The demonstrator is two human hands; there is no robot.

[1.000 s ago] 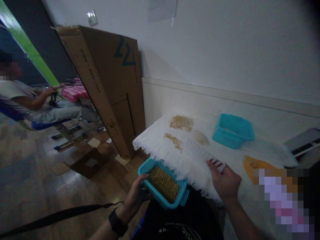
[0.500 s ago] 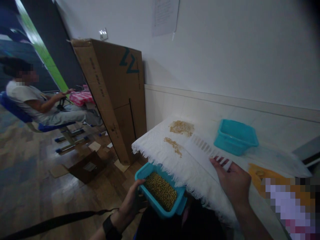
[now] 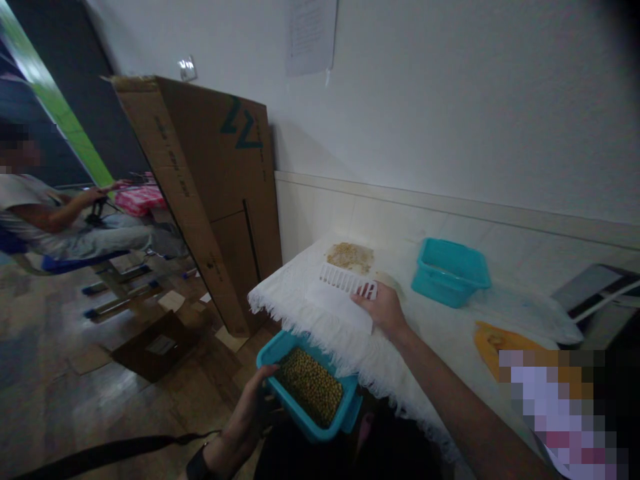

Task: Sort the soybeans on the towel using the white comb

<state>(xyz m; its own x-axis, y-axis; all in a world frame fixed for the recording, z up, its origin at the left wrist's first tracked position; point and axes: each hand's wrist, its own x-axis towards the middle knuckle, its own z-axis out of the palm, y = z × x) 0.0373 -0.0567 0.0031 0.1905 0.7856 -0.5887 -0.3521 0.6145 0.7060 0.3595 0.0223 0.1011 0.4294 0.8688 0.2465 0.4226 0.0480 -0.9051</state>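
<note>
My left hand (image 3: 250, 403) grips the near-left rim of a turquoise plastic container (image 3: 345, 423), thumb over the edge. Soybeans (image 3: 313, 383) fill much of it, and it sits just under the fringed edge of a white cloth (image 3: 295, 283). In my right hand (image 3: 385, 310) is a white plastic panel with a row of slots (image 3: 340, 300), pinched at its right end and lying low over the cloth. Beyond the panel a patch of loose soybeans (image 3: 350, 257) lies on the cloth. Whether beans lie under the panel is hidden.
A second turquoise container (image 3: 450, 273) stands on the table against the wall. To its right are clear plastic (image 3: 530, 317) and an orange packet (image 3: 493, 343). A tall cardboard box (image 3: 215, 200) leans left of the table. Farther left a person (image 3: 55, 213) sits on a chair.
My right hand has swept the slotted panel leftward toward the fringed edge, over where a smaller strip of soybeans lay. My left hand still holds the container in place. The view has turned slightly right.
</note>
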